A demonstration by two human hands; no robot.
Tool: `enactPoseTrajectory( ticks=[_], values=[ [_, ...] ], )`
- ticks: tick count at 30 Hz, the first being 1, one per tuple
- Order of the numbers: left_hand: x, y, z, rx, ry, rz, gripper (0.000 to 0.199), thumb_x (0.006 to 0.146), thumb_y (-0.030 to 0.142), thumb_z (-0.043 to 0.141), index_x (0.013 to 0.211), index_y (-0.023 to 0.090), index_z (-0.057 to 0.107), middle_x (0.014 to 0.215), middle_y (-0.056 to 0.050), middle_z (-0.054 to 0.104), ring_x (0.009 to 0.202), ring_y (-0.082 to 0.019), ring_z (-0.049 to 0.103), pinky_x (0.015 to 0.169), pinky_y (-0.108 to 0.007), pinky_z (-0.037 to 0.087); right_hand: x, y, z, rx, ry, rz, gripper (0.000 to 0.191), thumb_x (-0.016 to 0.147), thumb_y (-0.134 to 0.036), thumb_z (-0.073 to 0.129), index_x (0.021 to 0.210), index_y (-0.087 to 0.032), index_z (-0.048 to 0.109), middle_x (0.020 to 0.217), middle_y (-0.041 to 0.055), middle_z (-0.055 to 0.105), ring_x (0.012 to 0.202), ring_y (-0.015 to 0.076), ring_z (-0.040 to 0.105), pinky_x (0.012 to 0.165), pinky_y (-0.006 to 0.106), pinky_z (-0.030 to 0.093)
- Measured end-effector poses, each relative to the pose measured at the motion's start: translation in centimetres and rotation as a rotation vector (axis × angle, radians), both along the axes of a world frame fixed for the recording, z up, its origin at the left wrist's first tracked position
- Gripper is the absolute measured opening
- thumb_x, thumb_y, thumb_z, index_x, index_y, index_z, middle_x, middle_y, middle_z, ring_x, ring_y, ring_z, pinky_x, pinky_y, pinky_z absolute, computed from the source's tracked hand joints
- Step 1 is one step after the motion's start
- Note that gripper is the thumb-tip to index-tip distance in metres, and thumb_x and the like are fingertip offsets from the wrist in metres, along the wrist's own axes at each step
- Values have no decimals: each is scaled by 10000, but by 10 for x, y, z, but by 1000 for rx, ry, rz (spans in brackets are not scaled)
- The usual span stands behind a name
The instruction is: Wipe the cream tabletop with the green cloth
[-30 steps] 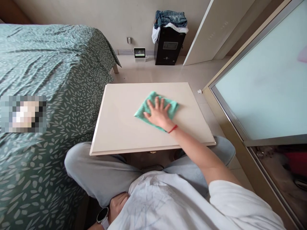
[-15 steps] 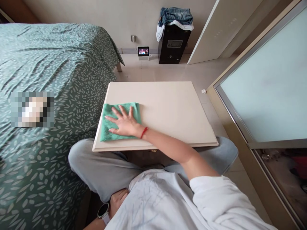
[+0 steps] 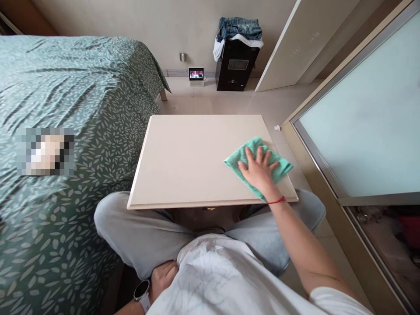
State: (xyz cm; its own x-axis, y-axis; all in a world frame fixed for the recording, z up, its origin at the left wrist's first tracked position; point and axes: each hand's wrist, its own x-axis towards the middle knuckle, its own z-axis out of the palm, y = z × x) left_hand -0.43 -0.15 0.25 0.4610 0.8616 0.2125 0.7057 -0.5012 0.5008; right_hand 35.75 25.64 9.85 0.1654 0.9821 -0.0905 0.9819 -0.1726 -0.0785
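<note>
Green cloth over the right edge of the table

The right hand lies flat on the creased fabric, fingers splayed. Leftward, smooth bevel-edged surface lies open. The left hand curls against the shirt; whether it grips anything, I cannot tell.

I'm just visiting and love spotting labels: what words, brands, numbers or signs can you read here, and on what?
None can be read for certain.
Black box: pale marks low on its front, too small to read.
Small screen: a lit picture; any words too small.
Watch: dark face, nothing readable.
Green cloth and table: no writing visible.
</note>
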Motion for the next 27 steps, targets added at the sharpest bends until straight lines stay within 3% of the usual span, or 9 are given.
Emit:
enactPoseTrajectory(
  ticks=[5, 8, 11, 13, 16, 19, 23, 27],
  values=[
    [0, -2, -1, -25, -21, 8, 306, 773, 267, 349, 478, 190, 366, 447, 41, 422, 384, -64, 428, 413, -177, 267, -161, -1, 22, -49, 105, 454, 825, 1207, -608, 561, 1955, -286, 426, 2043, 214, 231, 1867, 600, 214, 1364, 995, 241],
    [-1, -2, -2, -6, -39, 11, 314, 781, 288, 342, 484, 191, 373, 446, 43, 429, 378, -63, 435, 405, -167, 280, -254, -14, 26, -43, 210, 752, 872, 1186, -680, 606, 1939, -268, 450, 2037, 231, 226, 1873, 591, 201, 1371, 997, 235],
    [-3, -1, -3, 18, -44, 16, 310, 783, 285, 343, 490, 194, 389, 446, 42, 442, 372, -65, 442, 399, -163, 291, -312, -30, 22, 14, 209, 982, 811, 1190, -662, 625, 1875, -234, 549, 2023, 230, 288, 1866, 579, 237, 1382, 960, 297],
    [-4, -2, -4, 22, -41, 14, 301, 777, 275, 353, 490, 194, 396, 444, 42, 444, 367, -64, 438, 396, -163, 289, -326, -36, 19, 46, 185, 1089, 746, 1194, -626, 644, 1821, -223, 615, 2002, 211, 365, 1861, 568, 261, 1377, 943, 339],
    [-6, -3, -7, 16, -44, 20, 291, 762, 272, 377, 482, 192, 389, 440, 44, 431, 366, -61, 426, 396, -168, 276, -309, -38, 16, 60, 195, 1116, 757, 1184, -629, 681, 1838, -258, 594, 2004, 163, 383, 1867, 534, 266, 1402, 926, 323],
    [-5, -4, -10, -9, -51, 16, 283, 748, 268, 387, 477, 192, 372, 437, 45, 416, 368, -61, 413, 399, -177, 259, -259, -36, 14, 45, 228, 1033, 843, 1159, -652, 726, 1893, -290, 522, 2025, 139, 337, 1881, 509, 245, 1443, 907, 247],
    [-2, -4, -7, -6, -43, 50, 288, 745, 252, 379, 465, 191, 349, 432, 43, 411, 372, -64, 408, 411, -189, 249, -162, -42, 10, -15, 210, 849, 914, 1128, -704, 742, 1920, -324, 491, 2027, 139, 326, 1888, 512, 223, 1455, 894, 213],
    [1, -3, -1, -1, -32, 62, 291, 744, 249, 376, 461, 191, 339, 431, 42, 402, 375, -70, 405, 413, -199, 239, -47, -60, -1, -13, 112, 571, 836, 1155, -656, 663, 1918, -355, 502, 2020, 126, 358, 1879, 511, 258, 1437, 887, 262]
  ],
)
